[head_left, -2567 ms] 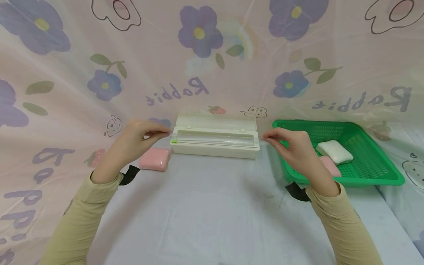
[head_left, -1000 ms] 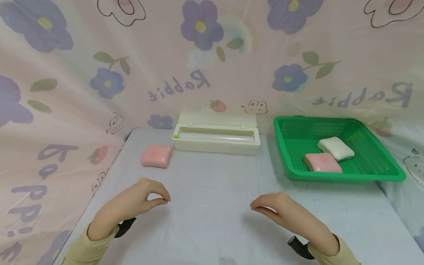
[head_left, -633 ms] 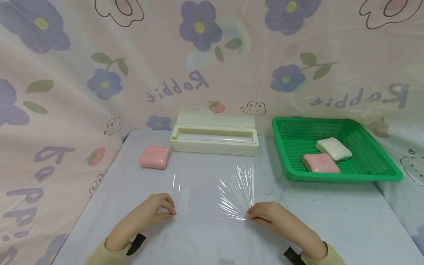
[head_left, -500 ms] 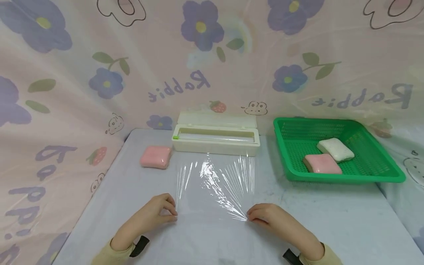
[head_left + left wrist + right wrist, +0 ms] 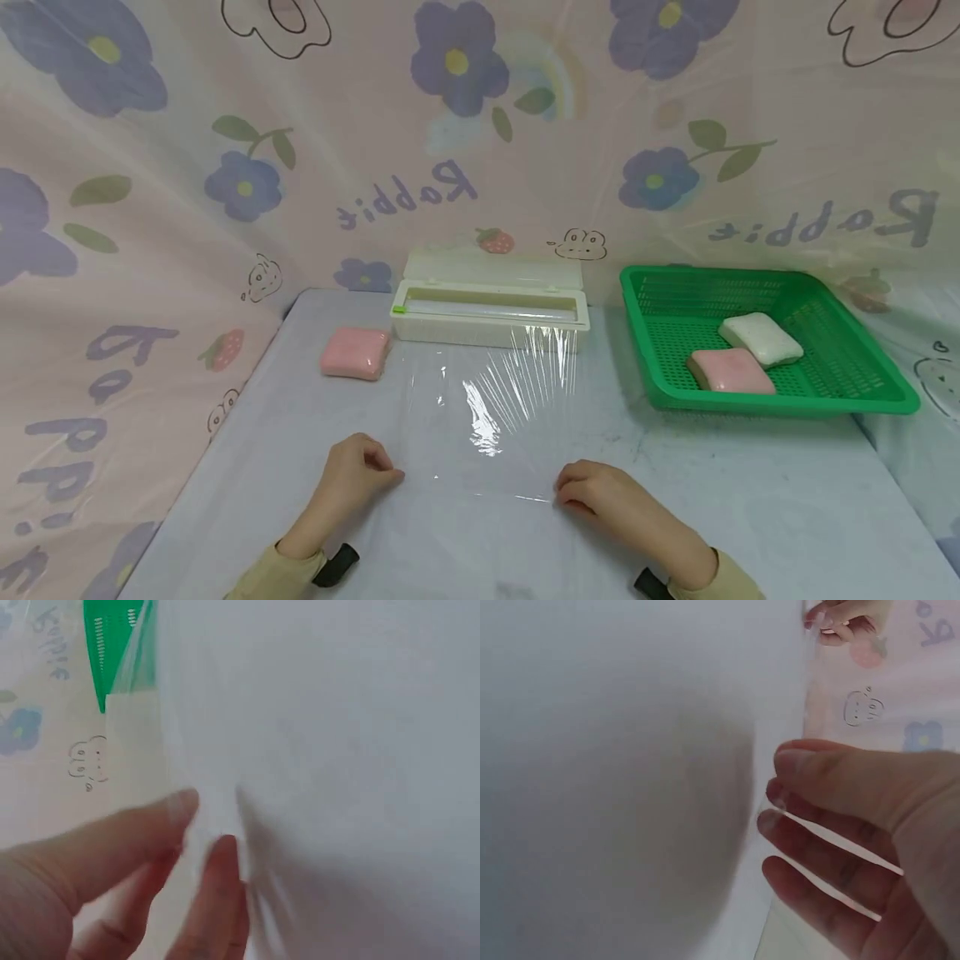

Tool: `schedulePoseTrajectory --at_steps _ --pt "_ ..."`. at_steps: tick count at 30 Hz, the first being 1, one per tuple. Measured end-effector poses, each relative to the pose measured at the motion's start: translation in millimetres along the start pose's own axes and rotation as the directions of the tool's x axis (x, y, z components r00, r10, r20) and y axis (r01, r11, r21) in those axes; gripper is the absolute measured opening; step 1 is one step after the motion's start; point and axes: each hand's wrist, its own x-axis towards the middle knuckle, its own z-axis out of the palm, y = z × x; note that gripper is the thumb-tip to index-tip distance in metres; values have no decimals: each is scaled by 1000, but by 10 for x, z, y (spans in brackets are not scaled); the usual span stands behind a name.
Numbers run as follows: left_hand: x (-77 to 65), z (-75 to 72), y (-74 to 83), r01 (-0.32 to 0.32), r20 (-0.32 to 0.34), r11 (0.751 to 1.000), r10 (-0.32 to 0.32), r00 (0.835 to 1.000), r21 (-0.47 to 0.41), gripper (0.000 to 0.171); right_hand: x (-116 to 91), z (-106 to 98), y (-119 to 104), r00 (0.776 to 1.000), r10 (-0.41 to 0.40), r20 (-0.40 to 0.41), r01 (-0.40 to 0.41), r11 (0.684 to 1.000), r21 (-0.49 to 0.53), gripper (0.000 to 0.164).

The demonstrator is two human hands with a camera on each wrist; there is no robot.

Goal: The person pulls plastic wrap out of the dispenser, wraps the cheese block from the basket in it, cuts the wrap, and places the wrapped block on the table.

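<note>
A clear sheet of cling film (image 5: 483, 421) stretches from the front of a white cling film dispenser (image 5: 487, 332) toward me, shiny with creases on its right half. My left hand (image 5: 351, 479) pinches its near left corner between thumb and fingers. At the near right corner, my right hand (image 5: 611, 500) pinches the film close over the table. In the right wrist view, the thumb (image 5: 810, 765) and index finger meet at the film's edge while other fingers spread below. Left of the dispenser lies a pink wrapped bar (image 5: 355, 353), resembling soap.
A green perforated basket (image 5: 787, 403) stands at the back right, holding a white bar (image 5: 761, 339) and another pink bar (image 5: 732, 372). The dispenser's lid (image 5: 492, 271) stands raised at the back. A patterned curtain (image 5: 360, 108) closes off the rear and left.
Both hands have come from the dispenser's ends toward me, drawing the film out over the table. In the last half second the hands barely shift and the film's creases change.
</note>
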Motion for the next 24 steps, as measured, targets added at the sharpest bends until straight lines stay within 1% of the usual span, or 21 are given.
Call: schedulePoseTrajectory --at_steps 3,5,8,10,12,14,17,19,22,24 --pt "16 -11 -63 54 -26 998 -55 998 -40 29 11 13 -4 1000 -25 4 25 1000 -12 18" --pt "23 -25 -97 82 -39 994 -85 996 -69 33 23 21 -6 999 -40 18 40 999 -25 18" --pt "21 -57 -120 121 -49 985 -128 991 -122 47 42 32 -8 998 -54 37 56 997 -45 19" --pt "15 -76 -120 144 -42 977 -152 987 -158 56 50 42 -7 997 -64 43 67 996 -64 19" --pt "15 -86 -120 160 -18 970 -166 986 -184 61 41 51 -10 996 -75 44 79 993 -86 19" --pt "16 -89 -127 188 25 952 -187 982 -241 63 16 55 -21 996 -77 41 81 993 -92 18" --pt "20 -85 -151 223 88 915 -206 975 -336 63 -58 41 -58 997 -56 56 61 995 -79 13" --pt "23 -86 -169 240 119 888 -211 970 -391 63 -118 14 -86 997 -34 68 39 997 -69 17" --pt "31 -91 -202 234 129 889 -199 971 -393 61 -206 -40 -121 996 2 86 4 998 -66 24" --pt "41 -99 -228 233 137 897 -194 971 -376 58 -255 -74 -136 994 37 98 -33 998 -47 25"
